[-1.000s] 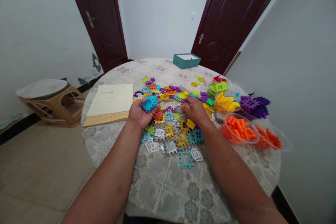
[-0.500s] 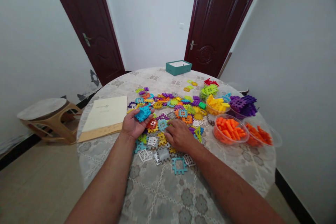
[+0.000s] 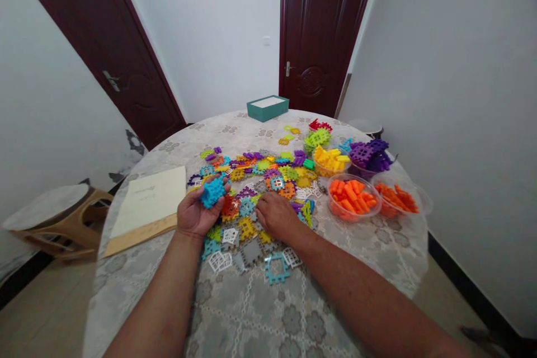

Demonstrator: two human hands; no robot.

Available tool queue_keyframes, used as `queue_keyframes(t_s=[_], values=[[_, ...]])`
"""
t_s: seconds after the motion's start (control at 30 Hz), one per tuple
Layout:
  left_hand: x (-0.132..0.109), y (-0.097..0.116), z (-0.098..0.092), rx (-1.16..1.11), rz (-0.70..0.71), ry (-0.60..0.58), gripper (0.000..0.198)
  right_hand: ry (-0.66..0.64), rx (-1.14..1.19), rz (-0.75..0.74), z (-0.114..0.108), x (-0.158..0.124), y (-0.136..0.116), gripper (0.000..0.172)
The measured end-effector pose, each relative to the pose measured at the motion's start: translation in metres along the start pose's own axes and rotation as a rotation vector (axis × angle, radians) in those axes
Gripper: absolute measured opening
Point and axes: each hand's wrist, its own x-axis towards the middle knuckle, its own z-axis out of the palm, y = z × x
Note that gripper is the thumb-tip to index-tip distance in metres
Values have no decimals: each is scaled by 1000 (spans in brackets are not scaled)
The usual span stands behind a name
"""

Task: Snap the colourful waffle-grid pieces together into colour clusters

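Note:
My left hand [image 3: 195,213] is curled, palm up, around a stack of blue interlocking tiles [image 3: 212,192] just above the table. My right hand [image 3: 274,215] rests palm down on the pile of loose coloured tiles [image 3: 255,184], fingers bent onto pieces near a blue tile; what lies under the fingertips is hidden. Loose tiles in yellow, orange, purple, green, white and grey lie around both hands. A blue open-frame tile [image 3: 277,268] and white lattice tiles [image 3: 218,260] lie nearest to me.
Clear bowls of orange pieces [image 3: 353,197], more orange pieces [image 3: 396,199], yellow pieces [image 3: 330,159] and purple pieces [image 3: 369,155] stand at the right. A cream booklet [image 3: 149,201] lies at the left, a teal box [image 3: 267,107] at the far edge. A stool [image 3: 54,215] stands left of the round table [image 3: 260,313].
My right hand drew back from the far side of the pile toward me and settled on tiles near the middle. The left hand kept the blue stack. The view swung left and up.

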Motion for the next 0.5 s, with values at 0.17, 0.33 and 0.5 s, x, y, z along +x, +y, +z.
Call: queue_keyframes(t_s=[0.17, 0.33, 0.5], values=[[0, 4, -8, -20, 26, -96, 76, -8, -25, 10, 1, 1, 3, 31], [-2, 5, -11, -41, 39, -109, 76, -25, -55, 7, 5, 3, 5, 32], [-2, 5, -11, -61, 35, -107, 76, -54, -101, 89, 4, 6, 8, 27]])
